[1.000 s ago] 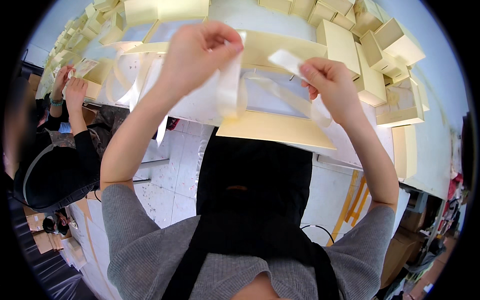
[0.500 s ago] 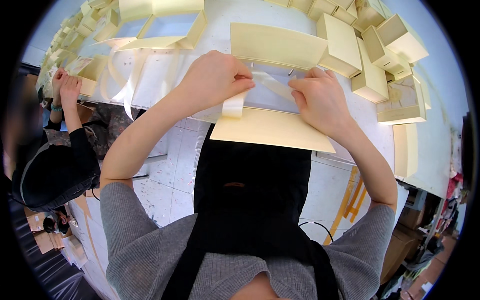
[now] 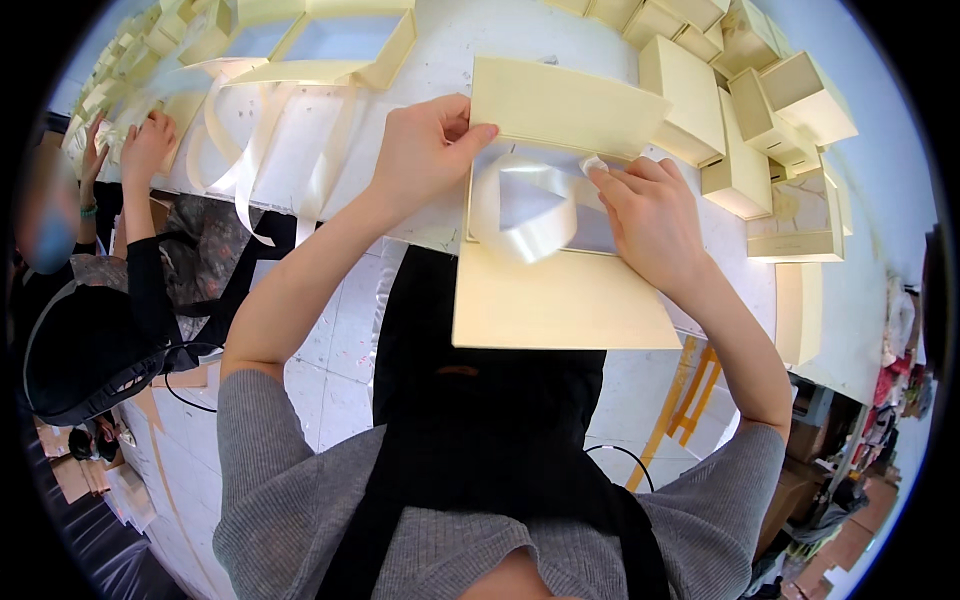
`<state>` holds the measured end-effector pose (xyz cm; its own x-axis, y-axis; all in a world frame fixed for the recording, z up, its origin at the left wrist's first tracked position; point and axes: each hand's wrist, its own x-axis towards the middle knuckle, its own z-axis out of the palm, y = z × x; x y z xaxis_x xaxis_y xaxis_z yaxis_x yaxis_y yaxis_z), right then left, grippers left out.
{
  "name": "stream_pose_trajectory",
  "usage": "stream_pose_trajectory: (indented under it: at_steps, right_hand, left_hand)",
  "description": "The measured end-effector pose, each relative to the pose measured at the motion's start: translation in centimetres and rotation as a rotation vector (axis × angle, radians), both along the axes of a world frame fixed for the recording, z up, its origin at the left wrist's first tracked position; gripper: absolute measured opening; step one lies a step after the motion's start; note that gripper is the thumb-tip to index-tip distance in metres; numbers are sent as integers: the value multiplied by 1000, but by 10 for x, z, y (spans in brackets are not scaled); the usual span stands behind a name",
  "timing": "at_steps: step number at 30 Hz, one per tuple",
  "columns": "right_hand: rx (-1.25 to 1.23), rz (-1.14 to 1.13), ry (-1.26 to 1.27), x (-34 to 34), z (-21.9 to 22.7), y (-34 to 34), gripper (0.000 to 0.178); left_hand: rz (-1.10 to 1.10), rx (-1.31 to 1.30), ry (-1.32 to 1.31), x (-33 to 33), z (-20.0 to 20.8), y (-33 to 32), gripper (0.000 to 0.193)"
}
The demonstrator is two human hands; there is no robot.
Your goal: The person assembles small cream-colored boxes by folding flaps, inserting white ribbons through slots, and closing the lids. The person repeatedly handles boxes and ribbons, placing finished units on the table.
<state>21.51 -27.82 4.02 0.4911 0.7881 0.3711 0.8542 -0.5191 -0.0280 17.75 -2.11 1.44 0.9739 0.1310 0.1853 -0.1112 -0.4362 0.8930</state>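
Observation:
In front of me a cream cardboard box (image 3: 565, 300) lies open, one flap toward me and another standing at the far side. My left hand (image 3: 428, 148) is closed at the box's far left corner, its thumb pressed on the edge and its fingertips partly hidden. A shiny cream ribbon (image 3: 540, 236) curls in a loose loop over the pale inside. My right hand (image 3: 650, 210) is closed over the right side, with a small bunched bit of white ribbon showing at its fingertips.
More cream boxes (image 3: 682, 95) are stacked at the right. Another open box (image 3: 345, 45) stands far left, with long ribbons (image 3: 262, 165) hanging over the table edge. At the left a co-worker's hands (image 3: 148, 150) are busy near other boxes.
My left hand has let go of the ribbon and moved to the box's far left corner. The box has turned a little and its near flap shifted toward me. The ribbon now curls in a loop.

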Motion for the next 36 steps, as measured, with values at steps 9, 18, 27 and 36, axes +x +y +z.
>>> stream_pose_trajectory:
  at_steps: [9, 18, 27, 36]
  right_hand:
    - [-102, 61, -31, -10, 10, -3, 8]
    - [-180, 76, -168, -16, 11, 0, 6]
    - [-258, 108, -149, -17, 13, 1, 6]
    - [-345, 115, -101, -23, 17, 0, 34]
  left_hand:
    - [85, 39, -183, -31, -9, -13, 13]
    - [77, 33, -192, -32, -12, -12, 14]
    - [87, 44, -192, -36, -10, -14, 13]
    - [27, -65, -134, -35, -12, -8, 13]
